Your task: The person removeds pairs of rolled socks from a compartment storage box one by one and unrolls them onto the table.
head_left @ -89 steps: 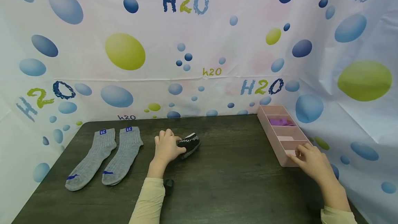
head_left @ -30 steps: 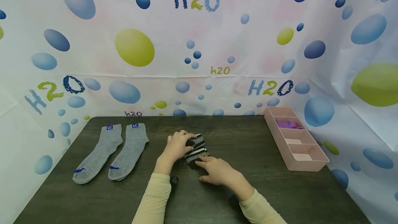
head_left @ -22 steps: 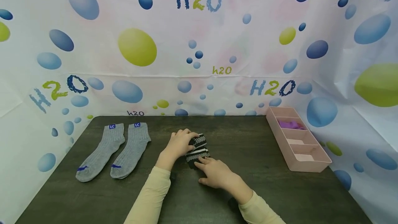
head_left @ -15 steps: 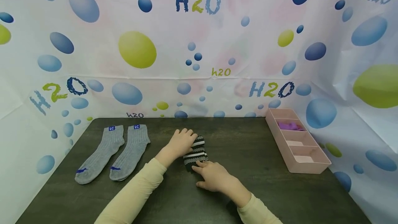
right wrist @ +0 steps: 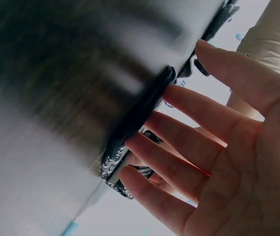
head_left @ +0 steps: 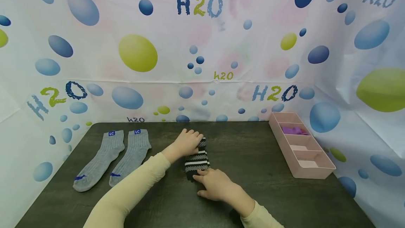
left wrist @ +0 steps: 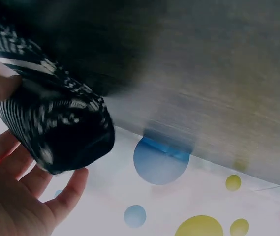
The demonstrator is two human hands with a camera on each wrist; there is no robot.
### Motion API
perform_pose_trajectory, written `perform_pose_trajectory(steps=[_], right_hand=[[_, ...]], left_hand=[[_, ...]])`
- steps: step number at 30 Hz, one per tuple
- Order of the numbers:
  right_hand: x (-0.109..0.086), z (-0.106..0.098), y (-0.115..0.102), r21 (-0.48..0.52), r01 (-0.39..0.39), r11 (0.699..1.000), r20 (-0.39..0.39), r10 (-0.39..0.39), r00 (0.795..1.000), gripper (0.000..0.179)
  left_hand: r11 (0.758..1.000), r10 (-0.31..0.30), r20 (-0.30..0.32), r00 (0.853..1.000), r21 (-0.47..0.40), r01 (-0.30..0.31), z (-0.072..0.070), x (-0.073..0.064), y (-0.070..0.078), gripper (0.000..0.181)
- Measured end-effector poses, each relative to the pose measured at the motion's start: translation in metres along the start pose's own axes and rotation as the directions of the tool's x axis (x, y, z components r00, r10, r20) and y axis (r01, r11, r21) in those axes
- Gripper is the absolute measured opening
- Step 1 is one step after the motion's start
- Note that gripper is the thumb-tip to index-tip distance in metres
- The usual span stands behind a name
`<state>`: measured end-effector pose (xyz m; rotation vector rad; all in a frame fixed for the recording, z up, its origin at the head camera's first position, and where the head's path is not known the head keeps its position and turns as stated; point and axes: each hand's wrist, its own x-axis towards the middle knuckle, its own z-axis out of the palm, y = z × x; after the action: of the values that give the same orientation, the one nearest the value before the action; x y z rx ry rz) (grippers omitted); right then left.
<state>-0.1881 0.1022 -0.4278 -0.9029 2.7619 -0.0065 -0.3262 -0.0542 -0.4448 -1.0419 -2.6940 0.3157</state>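
The striped sock (head_left: 197, 162), black with white bands, lies on the dark table (head_left: 253, 161), well apart from the pink divided box (head_left: 286, 149) and to its left. Three seconds ago it was a bunched bundle in the left hand (head_left: 186, 143) while the right hand (head_left: 216, 185) was at the box; now it is spread longer and flatter, with both hands on it. The left forearm has swung across, and its sleeve (head_left: 136, 186) now covers part of the nearer-to-box grey sock (head_left: 134, 152).

The striped sock's long axis runs from the near side of the table to the far side, its far end leaning slightly toward the box. The left hand pinches that far end, thumb against fingers; the right hand's outstretched fingertips touch the near end.

The left hand hides much of the far half, and both wrist views are blurred, so toe and cuff cannot be told apart. Inside the box, a purple bundle (head_left: 291, 130) is hard to make out.
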Motion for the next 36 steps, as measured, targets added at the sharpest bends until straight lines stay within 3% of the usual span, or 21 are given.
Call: perform_pose_trajectory(steps=[4, 16, 21, 27, 32, 36], right_hand=[[0.001, 0.002, 0.001, 0.002, -0.003, 1.000, 0.001, 0.003, 1.000, 0.055], [0.000, 0.003, 0.002, -0.017, 0.004, 1.000, -0.024, -0.004, 1.000, 0.052], [0.000, 0.004, 0.002, -0.017, 0.021, 1.000, -0.032, -0.021, 0.999, 0.051], [0.001, 0.005, 0.001, -0.030, 0.029, 0.999, -0.037, -0.031, 0.999, 0.049], [0.001, 0.005, 0.001, -0.032, 0.028, 0.999, -0.037, -0.030, 0.999, 0.049], [0.001, 0.004, 0.001, -0.030, 0.020, 0.999, -0.036, -0.021, 0.999, 0.049]], left_hand=[[1.000, 0.002, -0.030, 1.000, 0.013, -0.002, 0.004, 0.007, -0.002, 0.044], [1.000, -0.003, -0.017, 1.000, 0.007, 0.003, 0.006, 0.026, -0.007, 0.039], [0.999, -0.034, -0.002, 0.999, 0.034, 0.034, 0.014, 0.037, -0.014, 0.039], [0.997, -0.073, 0.009, 0.997, -0.005, 0.073, 0.023, 0.046, -0.025, 0.038], [0.999, -0.048, -0.036, 0.998, -0.012, 0.047, 0.025, 0.051, -0.030, 0.037], [0.999, -0.031, -0.079, 0.996, -0.012, 0.031, 0.026, 0.053, -0.033, 0.027]])
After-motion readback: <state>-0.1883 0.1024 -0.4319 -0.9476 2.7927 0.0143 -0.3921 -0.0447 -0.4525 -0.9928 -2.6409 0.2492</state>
